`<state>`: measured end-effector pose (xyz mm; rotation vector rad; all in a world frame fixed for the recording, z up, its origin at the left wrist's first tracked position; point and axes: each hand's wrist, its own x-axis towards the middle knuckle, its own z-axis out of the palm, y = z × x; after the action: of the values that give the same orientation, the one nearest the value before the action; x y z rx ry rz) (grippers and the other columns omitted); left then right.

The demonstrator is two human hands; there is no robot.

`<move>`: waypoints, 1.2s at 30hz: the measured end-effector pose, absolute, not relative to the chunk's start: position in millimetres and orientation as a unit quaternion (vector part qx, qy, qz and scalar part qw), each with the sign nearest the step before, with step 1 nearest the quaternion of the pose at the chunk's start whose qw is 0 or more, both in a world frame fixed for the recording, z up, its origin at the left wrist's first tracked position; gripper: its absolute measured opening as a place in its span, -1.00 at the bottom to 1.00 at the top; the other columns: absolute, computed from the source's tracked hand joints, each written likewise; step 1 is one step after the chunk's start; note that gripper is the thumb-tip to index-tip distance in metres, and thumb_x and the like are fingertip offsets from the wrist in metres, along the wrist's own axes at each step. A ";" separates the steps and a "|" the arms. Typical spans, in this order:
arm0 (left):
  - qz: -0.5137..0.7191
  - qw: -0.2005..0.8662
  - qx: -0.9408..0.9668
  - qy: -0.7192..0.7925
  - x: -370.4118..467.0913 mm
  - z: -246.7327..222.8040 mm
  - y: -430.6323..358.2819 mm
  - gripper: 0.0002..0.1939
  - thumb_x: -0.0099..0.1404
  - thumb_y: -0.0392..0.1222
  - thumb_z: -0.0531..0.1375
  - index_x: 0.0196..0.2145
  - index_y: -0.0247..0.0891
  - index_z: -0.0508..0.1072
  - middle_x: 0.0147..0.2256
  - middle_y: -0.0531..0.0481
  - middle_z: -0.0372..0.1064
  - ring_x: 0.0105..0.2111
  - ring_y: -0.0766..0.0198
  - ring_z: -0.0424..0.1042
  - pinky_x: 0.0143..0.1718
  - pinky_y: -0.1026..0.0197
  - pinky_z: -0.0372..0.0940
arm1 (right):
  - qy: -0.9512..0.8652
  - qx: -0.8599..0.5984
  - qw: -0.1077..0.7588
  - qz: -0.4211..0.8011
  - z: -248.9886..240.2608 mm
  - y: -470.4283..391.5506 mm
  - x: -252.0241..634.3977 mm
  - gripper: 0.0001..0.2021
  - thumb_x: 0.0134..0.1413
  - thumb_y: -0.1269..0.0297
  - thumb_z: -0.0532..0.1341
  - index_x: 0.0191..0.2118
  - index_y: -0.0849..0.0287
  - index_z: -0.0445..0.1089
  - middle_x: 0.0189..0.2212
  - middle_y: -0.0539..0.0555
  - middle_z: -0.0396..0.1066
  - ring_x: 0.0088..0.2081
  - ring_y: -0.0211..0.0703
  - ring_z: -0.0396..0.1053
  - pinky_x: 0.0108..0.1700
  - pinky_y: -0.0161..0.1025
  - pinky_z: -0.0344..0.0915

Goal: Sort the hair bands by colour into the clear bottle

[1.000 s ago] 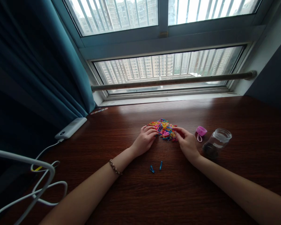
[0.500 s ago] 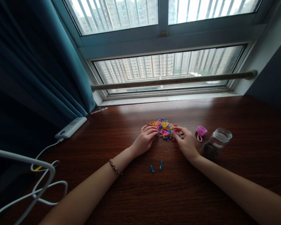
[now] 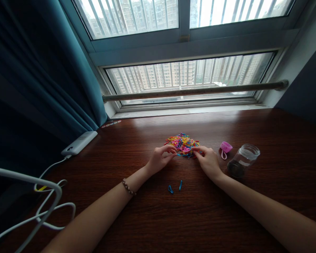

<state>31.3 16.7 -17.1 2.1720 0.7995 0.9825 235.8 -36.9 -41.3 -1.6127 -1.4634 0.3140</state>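
Note:
A pile of small, colourful rubber bands [image 3: 184, 142] lies on the dark wooden table, between and just beyond my hands. At its left edge my left hand [image 3: 160, 160] is closed in a pinch, with a bit of blue band showing at the fingertips. My right hand [image 3: 206, 160] has thumb and fingers pinched together at the pile's right front; what they hold, if anything, is hidden. Nearer to me lie two blue pieces, a looped one [image 3: 170, 189] and a straight one [image 3: 180, 185].
Right of the pile lie a pink cup-shaped lid with a loop [image 3: 226, 147] and a clear jar [image 3: 249, 154] with dark contents. A white power bank [image 3: 80, 143] with cables [image 3: 56, 191] is at the left, by the blue curtain [image 3: 76, 80]. A window rail [image 3: 195, 91] runs behind.
My left hand has drawn back slightly from the pile, and its fingers have come together on a blue band. The right hand's thumb and fingers have closed into a pinch.

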 end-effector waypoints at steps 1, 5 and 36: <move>0.360 0.341 0.815 0.300 33.1 -16.0 14.2 -0.81 0.12 -0.17 0.19 -0.31 -0.32 0.42 -0.39 -0.05 0.43 -0.39 0.31 0.40 -0.29 0.26 0.30 | -0.590 -0.652 0.458 0.131 -42.2 -36.5 236.0 -0.76 -0.03 0.23 0.09 -0.31 0.08 0.48 -0.35 0.04 0.47 -0.34 -0.11 0.33 -0.28 -0.20 0.21; 0.207 0.543 0.772 0.258 38.3 -10.2 5.1 -0.73 0.06 -0.15 0.24 -0.29 -0.37 0.42 -0.40 -0.07 0.43 -0.46 0.33 0.38 -0.49 0.35 0.27 | -0.575 -0.658 0.464 0.145 -42.3 -36.3 235.8 -0.76 -0.06 0.21 0.11 -0.31 0.11 0.47 -0.35 0.06 0.47 -0.33 -0.11 0.35 -0.27 -0.20 0.22; 0.314 0.256 0.842 0.357 21.6 -34.3 44.8 -0.85 0.16 -0.21 0.15 -0.34 -0.26 0.50 -0.24 -0.05 0.41 -0.22 0.25 0.36 -0.15 0.24 0.24 | -0.706 -0.465 0.491 0.210 -17.2 -62.0 212.2 -0.88 0.02 0.31 0.12 -0.38 0.18 0.39 -0.45 0.06 0.39 -0.39 -0.22 0.28 -0.30 -0.29 0.22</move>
<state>21.6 44.8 -34.3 2.2839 0.9697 0.8519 212.2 -62.0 -17.2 -1.1279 -1.7153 0.5089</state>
